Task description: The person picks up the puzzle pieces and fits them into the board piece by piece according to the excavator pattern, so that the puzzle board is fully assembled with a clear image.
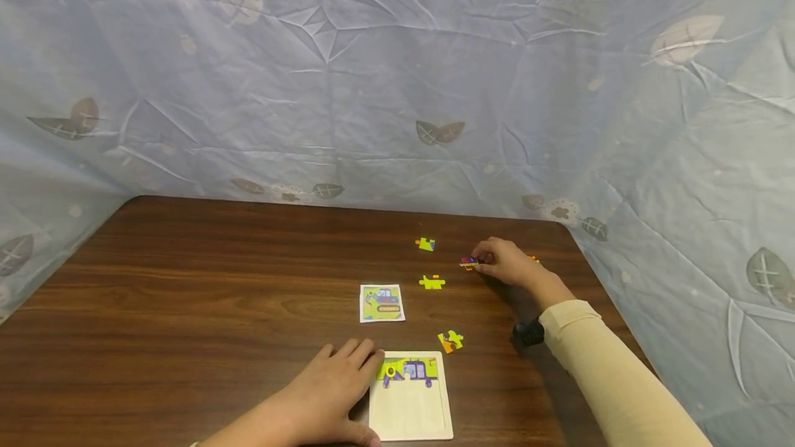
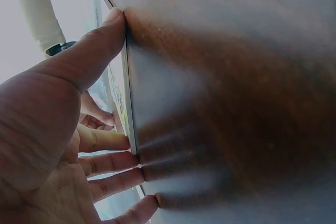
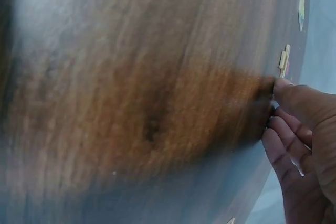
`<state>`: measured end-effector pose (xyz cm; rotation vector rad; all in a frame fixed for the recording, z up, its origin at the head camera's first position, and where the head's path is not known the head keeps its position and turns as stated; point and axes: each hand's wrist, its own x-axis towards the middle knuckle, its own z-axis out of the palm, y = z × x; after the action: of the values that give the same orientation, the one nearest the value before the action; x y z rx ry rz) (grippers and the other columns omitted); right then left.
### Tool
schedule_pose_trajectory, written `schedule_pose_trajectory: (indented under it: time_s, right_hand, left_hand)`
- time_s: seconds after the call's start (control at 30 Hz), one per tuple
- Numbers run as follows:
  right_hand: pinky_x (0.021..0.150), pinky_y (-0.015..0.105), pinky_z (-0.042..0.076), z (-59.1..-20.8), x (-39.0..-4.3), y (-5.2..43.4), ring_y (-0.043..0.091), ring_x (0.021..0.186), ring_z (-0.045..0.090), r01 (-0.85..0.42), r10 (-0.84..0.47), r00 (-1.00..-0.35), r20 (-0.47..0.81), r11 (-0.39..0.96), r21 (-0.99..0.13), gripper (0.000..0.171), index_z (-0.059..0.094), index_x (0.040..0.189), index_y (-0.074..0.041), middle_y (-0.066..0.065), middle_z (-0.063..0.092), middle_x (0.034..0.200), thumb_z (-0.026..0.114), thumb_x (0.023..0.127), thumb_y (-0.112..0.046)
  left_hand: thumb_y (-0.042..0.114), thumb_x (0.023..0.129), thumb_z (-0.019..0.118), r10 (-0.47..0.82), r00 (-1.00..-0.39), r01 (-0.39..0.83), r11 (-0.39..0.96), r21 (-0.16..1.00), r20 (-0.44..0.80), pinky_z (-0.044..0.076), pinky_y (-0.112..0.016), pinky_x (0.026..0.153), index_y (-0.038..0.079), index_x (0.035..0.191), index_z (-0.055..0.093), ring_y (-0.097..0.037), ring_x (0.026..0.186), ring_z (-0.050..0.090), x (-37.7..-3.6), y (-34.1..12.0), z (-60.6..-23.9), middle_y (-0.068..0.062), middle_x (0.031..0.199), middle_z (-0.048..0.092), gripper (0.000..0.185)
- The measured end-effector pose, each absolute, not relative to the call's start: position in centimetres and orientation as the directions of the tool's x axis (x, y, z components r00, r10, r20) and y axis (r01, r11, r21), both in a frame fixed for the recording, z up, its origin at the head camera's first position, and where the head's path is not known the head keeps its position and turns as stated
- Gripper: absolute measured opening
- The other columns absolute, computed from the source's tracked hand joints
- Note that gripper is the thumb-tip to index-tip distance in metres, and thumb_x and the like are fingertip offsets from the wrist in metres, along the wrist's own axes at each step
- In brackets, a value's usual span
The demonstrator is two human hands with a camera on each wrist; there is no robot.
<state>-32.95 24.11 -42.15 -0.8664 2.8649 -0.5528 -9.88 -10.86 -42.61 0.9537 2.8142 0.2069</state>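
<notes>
Right hand point(image 1: 509, 264) pinches a puzzle piece point(image 1: 468, 263) at the far right of the worktop point(image 1: 186, 281) — left hand point(image 1: 338, 381), fingers flat and relaxed, steadies the puzzle tray point(image 1: 410, 416) near centre.

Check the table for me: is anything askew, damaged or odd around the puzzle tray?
Nothing stands out as damaged or spilled. The puzzle tray lies flat under the left hand, only its top row filled. Loose pieces lie scattered on the table, and the right hand pinches one piece. The picture card lies slightly tilted.
</notes>
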Motion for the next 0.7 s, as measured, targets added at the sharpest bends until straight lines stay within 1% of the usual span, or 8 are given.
schedule_pose_trajectory:
  time_s: [0.17, 0.3, 0.43, 0.7]
  right_hand:
    - [0.079, 0.041, 0.059, -42.6, -33.2, 24.4, 0.023, 0.086, 0.068, -0.558, -0.580, -0.814, 0.040, 0.760, -0.332, 0.014, 0.071, 0.101, 0.003, 0.014, 0.069, 0.095, 0.074, 0.095, -0.009]
    - [0.079, 0.041, 0.060, -42.2, -33.0, 24.9, 0.022, 0.085, 0.069, -0.516, -0.542, -0.840, 0.025, 0.785, -0.344, 0.016, 0.071, 0.099, 0.003, 0.014, 0.071, 0.095, 0.075, 0.095, -0.012]
    - [0.080, 0.042, 0.061, -40.9, -32.7, 25.3, 0.024, 0.086, 0.071, -0.505, -0.530, -0.847, 0.037, 0.782, -0.367, 0.016, 0.070, 0.099, 0.003, 0.015, 0.073, 0.095, 0.075, 0.094, -0.012]
    - [0.079, 0.040, 0.060, -37.6, -31.3, 25.2, 0.021, 0.085, 0.071, -0.515, -0.540, -0.841, 0.029, 0.785, -0.344, 0.016, 0.070, 0.100, 0.002, 0.014, 0.072, 0.096, 0.075, 0.094, -0.012]
  left_hand:
    - [0.082, 0.073, 0.073, 0.609, -0.781, 0.578, 0.789, 0.209, -0.138, 0.050, -0.065, 0.104, 0.007, 0.155, 0.047, -0.030, 0.142, 0.051, -9.9, -10.8, -42.6, -0.011, 0.155, 0.052, 0.114]
    - [0.082, 0.074, 0.073, 0.614, -0.779, 0.584, 0.784, 0.212, -0.124, 0.050, -0.065, 0.103, 0.007, 0.155, 0.047, -0.030, 0.141, 0.051, -9.8, -10.7, -42.7, -0.010, 0.154, 0.052, 0.114]
    - [0.082, 0.073, 0.073, 0.618, -0.779, 0.592, 0.780, 0.201, -0.103, 0.051, -0.064, 0.103, 0.006, 0.154, 0.048, -0.029, 0.140, 0.052, -9.8, -10.7, -42.7, -0.010, 0.153, 0.053, 0.114]
    - [0.084, 0.073, 0.071, 0.620, -0.779, 0.591, 0.777, 0.217, -0.098, 0.050, -0.064, 0.104, 0.006, 0.154, 0.048, -0.031, 0.141, 0.052, -9.8, -10.9, -42.6, -0.012, 0.154, 0.053, 0.115]
